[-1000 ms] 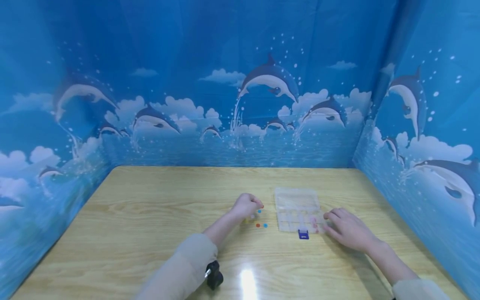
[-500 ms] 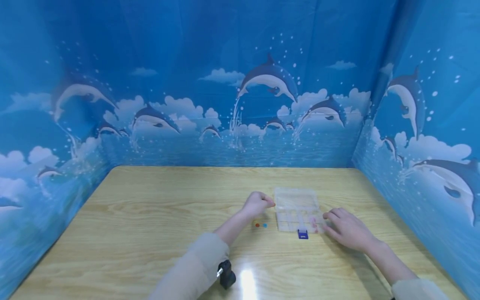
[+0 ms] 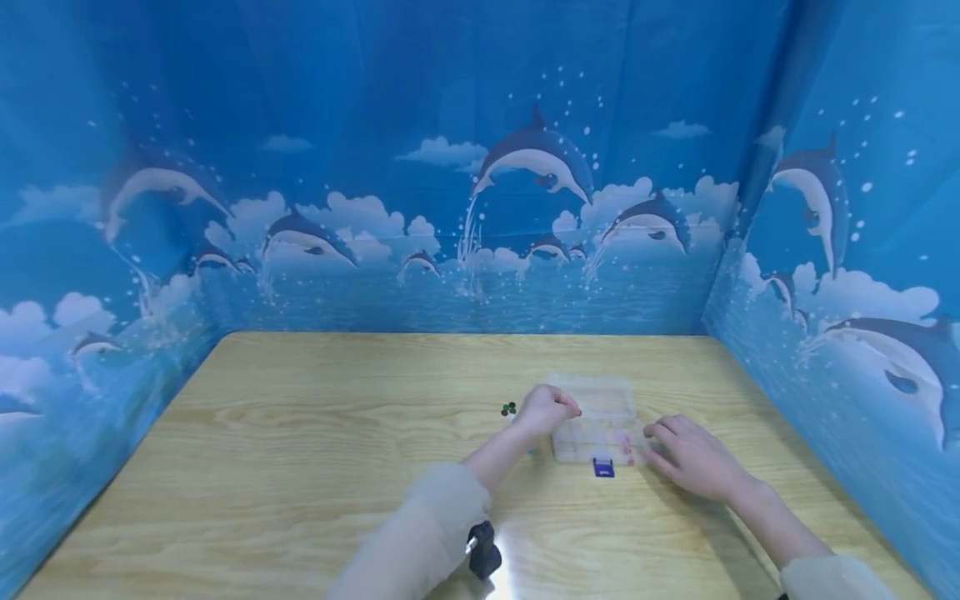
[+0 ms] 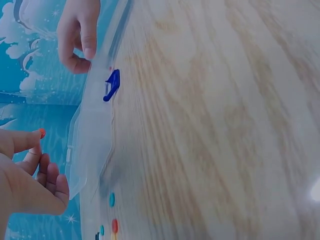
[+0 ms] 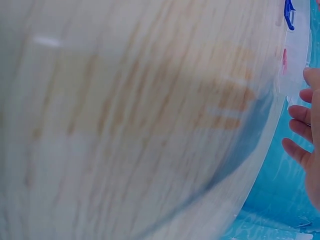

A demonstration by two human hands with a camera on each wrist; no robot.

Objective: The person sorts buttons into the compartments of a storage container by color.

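Observation:
My left hand (image 3: 546,410) pinches a small red disc (image 4: 42,133) between thumb and forefinger, over the left part of a clear plastic compartment box (image 3: 577,457). The box lies with its lid (image 3: 600,393) folded back and a blue latch (image 3: 603,467) at its front. Pink pieces (image 3: 627,442) sit in its right-hand compartments. At the box's right edge rests my right hand (image 3: 693,460), its fingers loosely bent and the fingertips close to the wall. In the left wrist view, a teal disc (image 4: 112,200) and another red disc (image 4: 115,226) lie on the table.
Dark green pieces (image 3: 508,408) lie left of the box, behind my left wrist. My left forearm hides part of the loose pieces. The wood-grain table (image 3: 315,433) is bordered by a blue dolphin-print curtain (image 3: 390,167) at the back and sides.
My left hand has moved right with the red disc, from above the loose pieces to over the box. The dark green pieces have come into view. My right hand stays at the box's edge.

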